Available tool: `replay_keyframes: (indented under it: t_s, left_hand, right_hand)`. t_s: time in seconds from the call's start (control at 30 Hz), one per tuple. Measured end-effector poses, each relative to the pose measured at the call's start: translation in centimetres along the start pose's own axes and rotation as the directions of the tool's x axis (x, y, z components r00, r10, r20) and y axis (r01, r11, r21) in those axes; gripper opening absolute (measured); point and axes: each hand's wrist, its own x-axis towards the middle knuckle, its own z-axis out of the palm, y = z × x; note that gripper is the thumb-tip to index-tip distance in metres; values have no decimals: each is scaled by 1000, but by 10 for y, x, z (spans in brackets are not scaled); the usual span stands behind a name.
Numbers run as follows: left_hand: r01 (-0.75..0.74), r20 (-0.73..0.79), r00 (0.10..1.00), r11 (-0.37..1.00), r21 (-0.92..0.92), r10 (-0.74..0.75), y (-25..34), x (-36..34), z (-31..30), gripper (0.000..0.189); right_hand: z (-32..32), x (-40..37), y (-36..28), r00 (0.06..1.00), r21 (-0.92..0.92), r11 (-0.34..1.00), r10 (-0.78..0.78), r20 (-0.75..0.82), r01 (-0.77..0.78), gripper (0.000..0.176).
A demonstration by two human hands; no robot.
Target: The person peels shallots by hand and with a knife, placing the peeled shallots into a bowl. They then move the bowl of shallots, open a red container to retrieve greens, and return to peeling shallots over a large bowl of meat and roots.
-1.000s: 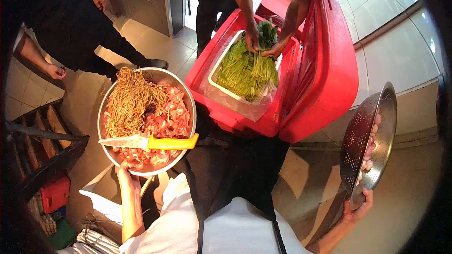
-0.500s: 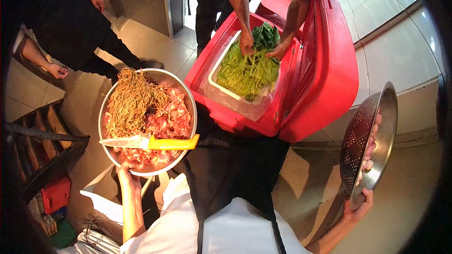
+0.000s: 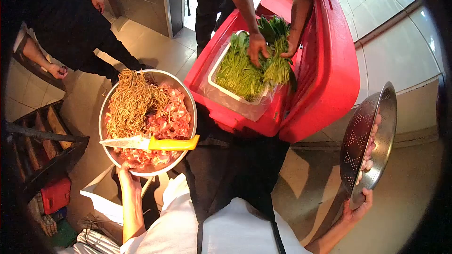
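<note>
My left hand [image 3: 126,175] grips the near rim of a large steel bowl [image 3: 187,96] filled with brown noodles [image 3: 129,99] and chopped pink meat [image 3: 170,118]. A knife with a yellow handle [image 3: 172,143] lies across the bowl. My right hand [image 3: 359,207] holds a perforated steel colander [image 3: 368,141] tilted on its edge at the right, fingers showing through its holes.
Ahead, a person's two hands [image 3: 268,49] lift a bundle of green leafy stalks [image 3: 275,61] from a white tray [image 3: 217,63] inside an open red cooler [image 3: 325,75]. Another person in black [image 3: 66,23] stands at the left. A dark rack [image 3: 42,146] is low left.
The other person's hands raised a bundle of greens up and to the right out of the tray. My hands, the bowl and the colander stayed where they were.
</note>
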Motion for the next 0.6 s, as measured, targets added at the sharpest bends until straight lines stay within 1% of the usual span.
replay_keyframes:
  t_s: [0.13, 0.23, 0.3, 0.33, 0.4, 0.5, 0.6]
  left_hand:
    - [16, 16, 1000, 1000, -6, -16, -1, 4, -4, 28]
    - [-11, -30, 999, 1000, -28, 10, -4, 5, -3, 27]
    - [15, 12, 1000, 1000, -9, -15, -5, 10, -9, 26]
    - [28, 33, 999, 1000, 2, -28, -5, 12, -12, 26]
    - [15, 27, 1000, 1000, -10, -15, -8, 15, -14, 25]
    - [-9, 3, 1000, 999, -33, 9, -4, 6, -4, 22]
    - [-20, 6, 1000, 999, -37, 20, -3, 3, -2, 18]
  right_hand:
    - [-3, 2, -1, 999, 4, 1000, 15, 31, -15, 54]
    - [-10, 4, -3, 999, -15, 999, 31, 39, -31, 53]
    - [-9, 2, -5, 999, -51, 998, 31, 16, -31, 53]
    - [-8, 2, -5, 999, -34, 999, 34, 34, -33, 52]
    - [-6, 2, -4, 997, 2, 999, 40, 68, -40, 52]
    - [34, -14, -1, 1000, 33, 999, -3, -9, 3, 29]
    - [14, -7, -3, 998, 23, 999, 21, 61, -22, 33]
